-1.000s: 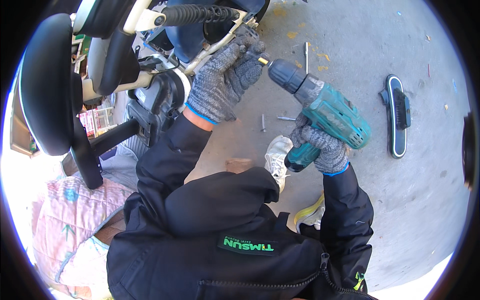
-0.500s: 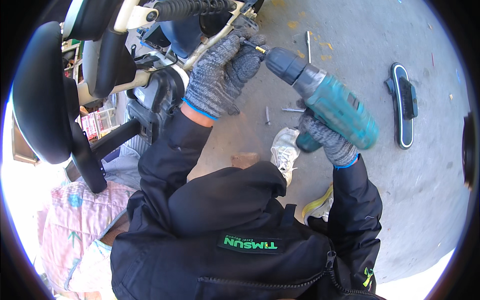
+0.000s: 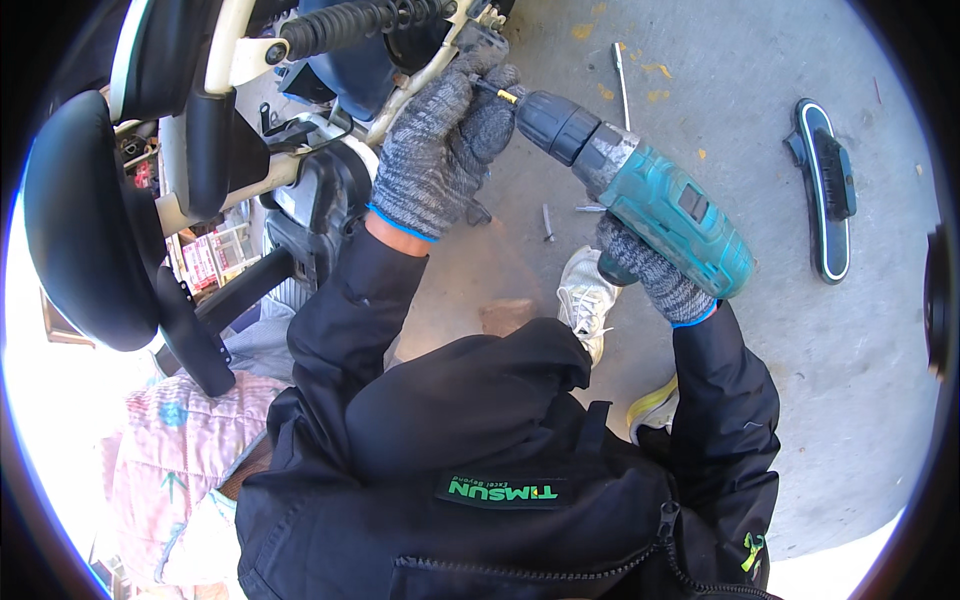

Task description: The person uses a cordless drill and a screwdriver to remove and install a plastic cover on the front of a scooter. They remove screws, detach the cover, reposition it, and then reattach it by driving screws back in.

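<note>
My right hand [image 3: 648, 265], in a grey knit glove, grips a teal cordless drill [image 3: 690, 220]. The drill's black chuck [image 3: 545, 125] points up-left, with a thin yellow-banded bit [image 3: 505, 95] reaching the fingertips of my gloved left hand [image 3: 440, 150]. That hand is closed beside the white tube frame [image 3: 415, 85] of a scooter, just below a grey bracket [image 3: 480, 40]; what its fingers hold is hidden. A black coil shock absorber [image 3: 350, 25] runs above the hand.
Black padded seat parts [image 3: 85, 220] fill the left, above a pink quilt [image 3: 160, 450]. On the concrete floor [image 3: 800, 380] lie a long metal rod [image 3: 620, 80], a bolt [image 3: 547, 222], a brown block [image 3: 508, 315] and an oblong black part [image 3: 830, 190]. My white shoe [image 3: 585, 300] is below the drill.
The drill has shifted upward, its bit now in among my left fingertips. My left hand has risen slightly along the frame with its fingers still closed. The view has shifted slightly.
</note>
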Demonstrator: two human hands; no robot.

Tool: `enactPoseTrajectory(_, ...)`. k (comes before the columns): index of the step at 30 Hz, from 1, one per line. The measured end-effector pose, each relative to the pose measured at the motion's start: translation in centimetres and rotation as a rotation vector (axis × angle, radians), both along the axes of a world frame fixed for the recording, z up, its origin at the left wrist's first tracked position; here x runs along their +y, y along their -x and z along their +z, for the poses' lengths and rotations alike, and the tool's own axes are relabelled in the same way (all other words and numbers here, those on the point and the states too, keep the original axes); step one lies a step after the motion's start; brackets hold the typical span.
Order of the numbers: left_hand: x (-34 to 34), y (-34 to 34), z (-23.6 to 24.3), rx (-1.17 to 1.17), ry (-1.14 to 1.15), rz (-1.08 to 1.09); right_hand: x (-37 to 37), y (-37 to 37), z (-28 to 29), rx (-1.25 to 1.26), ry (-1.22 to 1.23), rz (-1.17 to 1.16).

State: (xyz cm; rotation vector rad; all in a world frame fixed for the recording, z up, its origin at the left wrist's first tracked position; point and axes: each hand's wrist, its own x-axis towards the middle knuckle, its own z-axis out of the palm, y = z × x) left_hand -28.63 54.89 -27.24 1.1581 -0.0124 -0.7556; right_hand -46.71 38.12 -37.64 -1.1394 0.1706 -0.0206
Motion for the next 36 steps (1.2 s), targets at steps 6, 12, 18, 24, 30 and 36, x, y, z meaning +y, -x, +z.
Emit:
enactPoseTrajectory(6, -0.8, -0.1, -0.6, -0.109, -0.128, -0.022, 0.3, -1.0, 0.4, 0.181, -0.995, 0.062)
enactPoseTrajectory(12, -1.4, -1.7, -2.4, -0.108, -0.29, -0.116, -0.1, -1.6, -3.9, 0.13, -1.221, 0.195)
enactPoseTrajectory(18, -1.6, -5.3, -1.1, -0.544, -0.75, -0.295, -0.6, -3.3, -6.1, 0.154, -1.151, 0.074)
enactPoseTrajectory(24, -10.0, -12.1, -1.8, -2.154, -1.403, -1.149, 0.0, -4.0, -9.7, 0.209, -1.214, 0.053)
enactPoseTrajectory(30, -17.4, -10.8, -3.0, -2.277, -1.737, -1.832, 2.4, -3.2, -10.4, 0.037, -1.147, 0.019)
enactPoseTrajectory(36, -19.1, -9.9, -2.1, -2.57, -1.558, -1.755, 2.5, -3.9, -10.6, 0.0, -1.152, 0.006)
